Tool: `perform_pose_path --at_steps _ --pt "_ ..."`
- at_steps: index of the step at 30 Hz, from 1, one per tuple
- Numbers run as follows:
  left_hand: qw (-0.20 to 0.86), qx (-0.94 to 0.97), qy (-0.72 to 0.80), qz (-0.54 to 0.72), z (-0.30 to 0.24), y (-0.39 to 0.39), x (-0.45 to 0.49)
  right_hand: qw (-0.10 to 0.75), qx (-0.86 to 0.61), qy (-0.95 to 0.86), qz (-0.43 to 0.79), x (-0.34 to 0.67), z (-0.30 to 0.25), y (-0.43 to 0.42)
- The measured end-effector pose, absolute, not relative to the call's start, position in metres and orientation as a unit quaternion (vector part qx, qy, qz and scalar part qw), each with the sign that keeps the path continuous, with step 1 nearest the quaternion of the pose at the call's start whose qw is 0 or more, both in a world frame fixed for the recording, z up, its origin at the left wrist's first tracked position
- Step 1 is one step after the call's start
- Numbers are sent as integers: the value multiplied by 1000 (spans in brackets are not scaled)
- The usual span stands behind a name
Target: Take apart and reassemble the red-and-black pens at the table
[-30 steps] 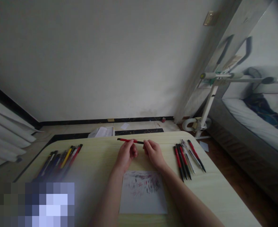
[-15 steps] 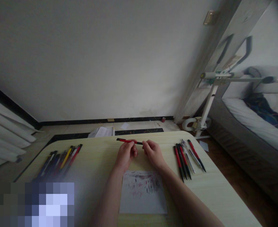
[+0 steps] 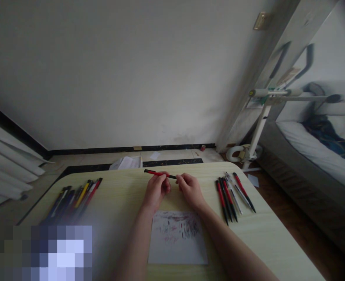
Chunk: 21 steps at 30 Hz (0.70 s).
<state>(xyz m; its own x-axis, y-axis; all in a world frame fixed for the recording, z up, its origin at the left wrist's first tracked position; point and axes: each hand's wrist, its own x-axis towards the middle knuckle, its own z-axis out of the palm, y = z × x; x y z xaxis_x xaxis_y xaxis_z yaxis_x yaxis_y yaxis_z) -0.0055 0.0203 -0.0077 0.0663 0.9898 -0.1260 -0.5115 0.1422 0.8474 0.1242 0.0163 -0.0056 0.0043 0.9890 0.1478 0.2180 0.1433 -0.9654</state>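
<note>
A red and black pen (image 3: 153,172) is held level above the far half of the table, its black clicker end to the left. My left hand (image 3: 157,189) grips its barrel between thumb and fingers. At the pen's black tip, my right hand (image 3: 190,189) pinches with thumb and forefinger; the other fingers are curled. Below my wrists lies a white sheet of paper (image 3: 176,249), with dark and reddish scribbles over its upper part. Several pens (image 3: 225,199), red-black and clear, rest to the right of my right hand.
Another group of pens (image 3: 83,195), dark, yellow and red, lies at the table's left, partly blurred. Behind the pale wooden table (image 3: 257,242) is a white wall. White exercise equipment (image 3: 258,128) and a bed (image 3: 315,150) stand at the right, a curtain (image 3: 8,168) at the left.
Almost nothing differs. Both hands keep their hold on the pen, which has shifted very slightly; the paper and the other pens lie where they were.
</note>
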Motion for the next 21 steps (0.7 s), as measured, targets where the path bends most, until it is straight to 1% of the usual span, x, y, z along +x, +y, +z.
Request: perform_pose_path --at_steps 21 --pt "671 284 360 583 -10 24 -5 473 -522 -597 384 124 -9 17"
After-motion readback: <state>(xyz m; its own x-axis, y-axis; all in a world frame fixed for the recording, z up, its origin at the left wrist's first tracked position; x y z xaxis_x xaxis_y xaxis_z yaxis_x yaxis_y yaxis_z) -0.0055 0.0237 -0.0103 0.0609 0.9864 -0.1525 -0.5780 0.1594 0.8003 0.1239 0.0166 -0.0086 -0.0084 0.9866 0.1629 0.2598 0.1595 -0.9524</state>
